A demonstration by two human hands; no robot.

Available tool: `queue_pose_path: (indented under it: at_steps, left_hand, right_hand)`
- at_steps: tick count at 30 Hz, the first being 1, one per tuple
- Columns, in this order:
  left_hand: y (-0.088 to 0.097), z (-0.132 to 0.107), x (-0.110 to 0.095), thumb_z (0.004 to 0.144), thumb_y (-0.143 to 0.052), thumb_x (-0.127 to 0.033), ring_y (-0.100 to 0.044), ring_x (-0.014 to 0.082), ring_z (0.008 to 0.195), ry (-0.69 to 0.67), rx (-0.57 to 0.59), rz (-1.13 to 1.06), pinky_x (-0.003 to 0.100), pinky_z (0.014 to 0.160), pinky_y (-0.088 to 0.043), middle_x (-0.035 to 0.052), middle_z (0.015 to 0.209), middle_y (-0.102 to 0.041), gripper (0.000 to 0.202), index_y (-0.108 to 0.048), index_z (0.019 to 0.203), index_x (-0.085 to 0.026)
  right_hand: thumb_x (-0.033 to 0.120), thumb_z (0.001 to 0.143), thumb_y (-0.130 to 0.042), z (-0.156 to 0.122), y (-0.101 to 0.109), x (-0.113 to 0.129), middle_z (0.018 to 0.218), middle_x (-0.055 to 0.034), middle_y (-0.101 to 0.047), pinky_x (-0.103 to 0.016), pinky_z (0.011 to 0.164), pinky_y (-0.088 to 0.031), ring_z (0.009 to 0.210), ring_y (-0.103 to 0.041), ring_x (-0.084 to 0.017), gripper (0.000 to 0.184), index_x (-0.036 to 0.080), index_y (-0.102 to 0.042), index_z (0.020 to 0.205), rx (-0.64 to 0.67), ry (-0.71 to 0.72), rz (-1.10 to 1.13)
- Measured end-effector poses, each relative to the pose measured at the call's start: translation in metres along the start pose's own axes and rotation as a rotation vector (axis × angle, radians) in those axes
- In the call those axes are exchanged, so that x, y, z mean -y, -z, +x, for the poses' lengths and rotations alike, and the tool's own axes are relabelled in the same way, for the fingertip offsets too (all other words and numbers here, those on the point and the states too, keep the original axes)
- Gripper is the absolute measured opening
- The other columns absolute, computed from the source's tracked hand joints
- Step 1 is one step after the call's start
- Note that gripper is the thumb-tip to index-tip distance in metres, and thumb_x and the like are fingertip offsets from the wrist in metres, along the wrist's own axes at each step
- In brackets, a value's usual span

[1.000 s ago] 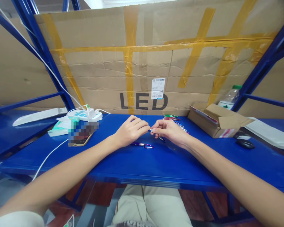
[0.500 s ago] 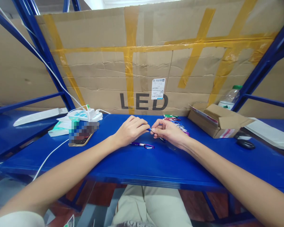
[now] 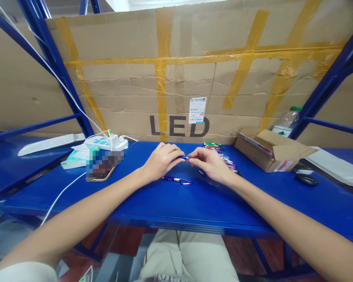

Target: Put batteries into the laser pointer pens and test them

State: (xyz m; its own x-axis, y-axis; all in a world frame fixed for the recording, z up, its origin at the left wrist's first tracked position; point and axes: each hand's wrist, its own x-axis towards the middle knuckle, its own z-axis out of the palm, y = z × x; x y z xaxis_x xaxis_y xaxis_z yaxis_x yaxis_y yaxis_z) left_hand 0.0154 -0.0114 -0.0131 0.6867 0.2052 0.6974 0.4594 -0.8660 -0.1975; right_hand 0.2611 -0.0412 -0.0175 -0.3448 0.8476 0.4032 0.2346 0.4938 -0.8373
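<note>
Over the middle of the blue table, my left hand (image 3: 164,159) is closed around a blue pen barrel (image 3: 182,157), lying level and mostly hidden by the fingers. My right hand (image 3: 207,162) pinches the silver end of it between thumb and forefinger. Below the right hand shows a dark blue carabiner clip (image 3: 202,172); whether it touches the hand I cannot tell. A purple pen (image 3: 172,179) with a carabiner clip lies on the table just in front of the left hand. Behind the right hand, a row of green, red, silver and purple pens (image 3: 213,147) is partly covered.
A phone (image 3: 106,168), a tissue pack (image 3: 75,157) and a white power strip (image 3: 111,141) lie at the left. At the right stand an open cardboard box (image 3: 270,150), a black mouse (image 3: 306,179) and a bottle (image 3: 286,121). A large cardboard sheet (image 3: 129,90) closes off the back.
Both hands stay together in nearly the same place. The pen has turned a little, and more of its blue barrel and silver end shows between the fingers.
</note>
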Motion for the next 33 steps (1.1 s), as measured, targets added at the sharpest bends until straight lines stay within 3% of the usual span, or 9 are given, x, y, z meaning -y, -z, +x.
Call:
queue_pose_path:
  at_steps: [7,11,15,23,28,33]
  left_hand:
    - [-0.001,0.001,-0.002,0.114,-0.054,-0.038,-0.069,0.0203,0.097,0.008,0.007,-0.035,0.036,0.085,-0.044,0.0096,0.111,-0.078,0.028,-0.071,0.116,-0.016]
    - [-0.001,0.001,-0.004,0.113,-0.056,-0.037,-0.069,0.0202,0.096,-0.013,-0.008,-0.028,0.036,0.084,-0.044,0.0091,0.11,-0.077,0.026,-0.071,0.115,-0.016]
    - [0.0,0.001,-0.005,0.114,-0.054,-0.036,-0.068,0.0197,0.094,-0.035,-0.006,0.008,0.035,0.084,-0.044,0.0089,0.108,-0.077,0.027,-0.071,0.113,-0.016]
    - [0.003,0.004,-0.006,0.115,-0.053,-0.03,-0.068,0.0196,0.091,-0.191,-0.06,0.17,0.036,0.084,-0.045,0.0082,0.105,-0.078,0.021,-0.068,0.112,-0.015]
    - [0.01,0.007,-0.009,0.114,-0.05,-0.018,-0.068,0.0182,0.088,-0.331,-0.095,0.315,0.036,0.085,-0.047,0.0075,0.106,-0.079,0.017,-0.067,0.112,-0.015]
    - [0.016,0.01,-0.012,0.113,-0.051,-0.015,-0.068,0.0185,0.09,-0.362,-0.145,0.352,0.036,0.084,-0.047,0.0077,0.109,-0.08,0.016,-0.067,0.113,-0.016]
  right_hand:
    - [0.05,0.1,-0.068,-0.004,0.0,0.004,0.088,-0.0045,-0.076,-0.039,0.079,-0.048,0.083,-0.065,-0.026,0.025,0.027,-0.07,0.091,-0.034,0.101,-0.234]
    - [0.041,0.103,-0.063,-0.006,0.001,0.004,0.09,-0.0048,-0.076,-0.038,0.078,-0.045,0.082,-0.065,-0.026,0.018,0.028,-0.067,0.092,-0.021,0.152,-0.354]
    - [0.038,0.104,-0.061,-0.008,0.0,0.004,0.09,-0.0046,-0.075,-0.038,0.077,-0.045,0.081,-0.065,-0.025,0.016,0.028,-0.065,0.092,-0.005,0.16,-0.358]
    - [0.045,0.099,-0.068,-0.003,-0.002,0.003,0.082,-0.0028,-0.074,-0.034,0.068,-0.048,0.069,-0.064,-0.019,0.025,0.023,-0.065,0.089,0.065,-0.035,-0.097]
    - [0.053,0.082,-0.088,0.0,0.003,0.009,0.078,-0.0027,-0.074,-0.03,0.059,-0.044,0.063,-0.063,-0.015,0.039,0.019,-0.069,0.085,0.157,-0.23,0.137]
    - [0.048,0.067,-0.101,0.0,0.006,0.014,0.075,0.0005,-0.07,-0.028,0.062,-0.048,0.061,-0.056,-0.01,0.044,0.018,-0.071,0.08,0.189,-0.398,0.458]
